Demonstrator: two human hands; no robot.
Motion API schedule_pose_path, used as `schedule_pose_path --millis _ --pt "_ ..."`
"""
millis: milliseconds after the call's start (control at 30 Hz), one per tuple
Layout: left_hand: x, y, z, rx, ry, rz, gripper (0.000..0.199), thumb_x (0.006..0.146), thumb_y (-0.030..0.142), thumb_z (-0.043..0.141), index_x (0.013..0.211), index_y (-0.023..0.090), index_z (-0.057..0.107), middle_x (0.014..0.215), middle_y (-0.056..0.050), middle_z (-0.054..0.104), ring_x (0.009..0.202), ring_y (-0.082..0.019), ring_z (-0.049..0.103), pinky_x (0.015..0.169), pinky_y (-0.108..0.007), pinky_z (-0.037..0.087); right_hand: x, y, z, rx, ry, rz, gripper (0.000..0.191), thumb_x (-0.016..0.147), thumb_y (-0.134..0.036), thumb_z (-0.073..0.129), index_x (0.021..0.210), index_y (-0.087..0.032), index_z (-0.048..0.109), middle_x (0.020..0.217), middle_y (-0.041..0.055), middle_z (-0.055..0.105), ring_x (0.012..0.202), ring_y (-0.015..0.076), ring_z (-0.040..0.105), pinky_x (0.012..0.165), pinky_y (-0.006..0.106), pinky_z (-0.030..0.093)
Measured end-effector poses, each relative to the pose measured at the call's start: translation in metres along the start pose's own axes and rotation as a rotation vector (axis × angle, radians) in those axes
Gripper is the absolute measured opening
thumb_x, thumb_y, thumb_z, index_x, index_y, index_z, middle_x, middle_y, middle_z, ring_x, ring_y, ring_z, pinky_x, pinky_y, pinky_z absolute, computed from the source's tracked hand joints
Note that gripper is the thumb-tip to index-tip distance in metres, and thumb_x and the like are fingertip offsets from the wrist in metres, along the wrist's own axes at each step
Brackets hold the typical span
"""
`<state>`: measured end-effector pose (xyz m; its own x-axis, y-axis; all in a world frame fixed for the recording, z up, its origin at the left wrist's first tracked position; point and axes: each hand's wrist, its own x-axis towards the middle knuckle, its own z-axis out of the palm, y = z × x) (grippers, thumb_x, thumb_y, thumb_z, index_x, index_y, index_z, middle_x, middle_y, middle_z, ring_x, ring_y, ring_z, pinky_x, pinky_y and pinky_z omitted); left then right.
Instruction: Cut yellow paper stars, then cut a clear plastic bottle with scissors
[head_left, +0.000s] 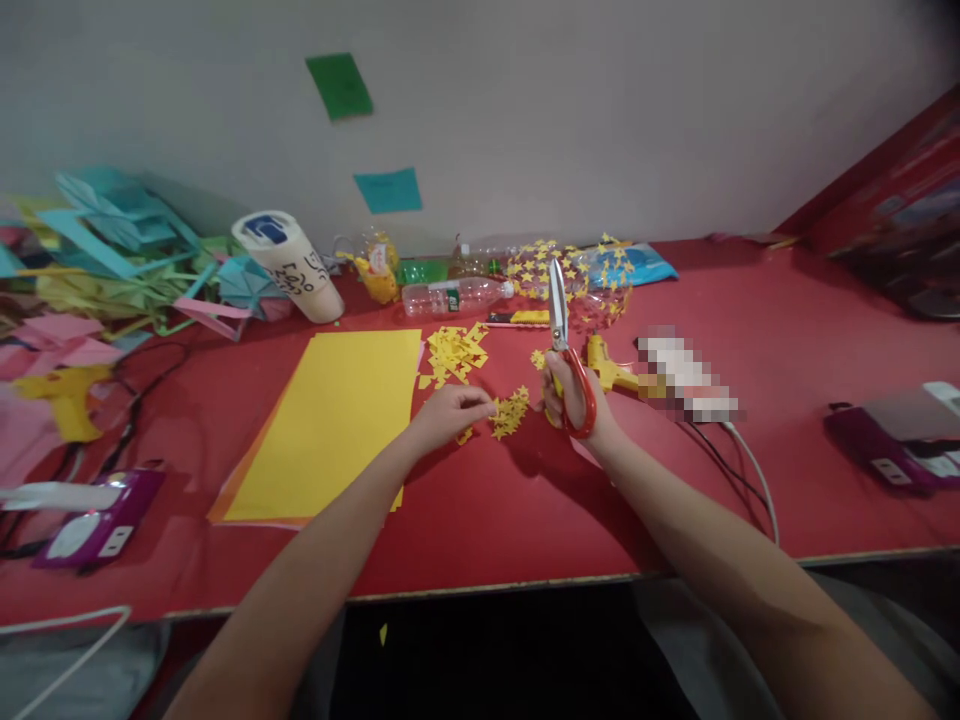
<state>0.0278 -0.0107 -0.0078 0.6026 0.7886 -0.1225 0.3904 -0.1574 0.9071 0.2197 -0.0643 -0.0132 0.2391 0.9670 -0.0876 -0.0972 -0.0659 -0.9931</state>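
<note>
My right hand is closed around a pair of scissors, whose red handles sit against the palm and whose blades point up and away. My left hand has its thumb and fingers drawn together at the left edge of a small heap of yellow paper stars. Whatever its fingertips hold is too small to make out. Behind that hand lies a pile of yellow paper scraps. Yellow sheets, with orange and pink ones beneath, lie to its left.
A yellow glue gun lies right of the scissors, near a blurred white object. Along the wall are plastic bottles, star-covered clear plastic and a white cup. Folded coloured paper and purple power strips flank the red table.
</note>
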Motion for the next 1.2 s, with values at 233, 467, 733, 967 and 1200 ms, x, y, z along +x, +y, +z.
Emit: schedule_pose_path --millis 233,467,733,967,1200 --pt "0.002 -0.01 0.004 0.039 0.039 -0.133 0.027 0.075 0.043 0.059 0.077 0.019 0.072 0.073 -0.003 0.071 0.063 -0.015 0.061 0.061 -0.027 0.046 0.001 -0.001 -0.002 0.041 0.009 0.007 0.046 0.08 -0.066 0.06 0.064 -0.026 0.045 0.035 -0.0104 0.036 0.028 0.0087 0.035 0.044 0.027 0.049" --pt "-0.003 0.005 -0.033 0.016 0.215 0.026 0.024 0.073 0.042 0.064 0.077 0.019 0.069 0.077 -0.002 0.071 0.069 -0.013 0.061 0.067 -0.026 0.049 0.007 -0.016 -0.011 0.137 0.13 -0.074 0.043 0.079 -0.064 0.059 0.065 -0.026 0.044 0.034 -0.0117 0.034 0.027 0.0087 0.033 0.049 0.029 0.052" --pt "-0.004 0.001 -0.054 0.052 0.184 -0.009 0.026 0.074 0.038 0.063 0.09 0.018 0.065 0.098 -0.006 0.067 0.083 -0.016 0.066 0.075 -0.031 0.055 0.011 -0.008 -0.009 0.188 0.133 0.02 0.04 0.08 -0.06 0.06 0.064 -0.026 0.044 0.034 -0.0111 0.035 0.027 0.0087 0.034 0.045 0.026 0.049" --pt "-0.009 -0.017 -0.052 0.328 0.213 0.012 0.043 0.078 0.03 0.055 0.12 0.022 0.055 0.134 -0.013 0.051 0.108 -0.023 0.061 0.09 -0.04 0.053 0.015 0.0 -0.008 0.157 0.122 0.035 0.044 0.075 -0.064 0.062 0.062 -0.026 0.043 0.032 -0.0121 0.035 0.025 0.0082 0.033 0.045 0.027 0.05" --pt "-0.026 -0.026 -0.049 0.734 0.108 -0.178 0.008 0.081 0.023 0.051 0.088 0.019 0.052 0.093 -0.008 0.059 0.085 -0.024 0.06 0.081 -0.04 0.051 0.012 0.004 -0.007 0.14 0.108 0.055 0.042 0.079 -0.062 0.062 0.064 -0.026 0.047 0.033 -0.0109 0.037 0.026 0.0091 0.033 0.042 0.027 0.048"
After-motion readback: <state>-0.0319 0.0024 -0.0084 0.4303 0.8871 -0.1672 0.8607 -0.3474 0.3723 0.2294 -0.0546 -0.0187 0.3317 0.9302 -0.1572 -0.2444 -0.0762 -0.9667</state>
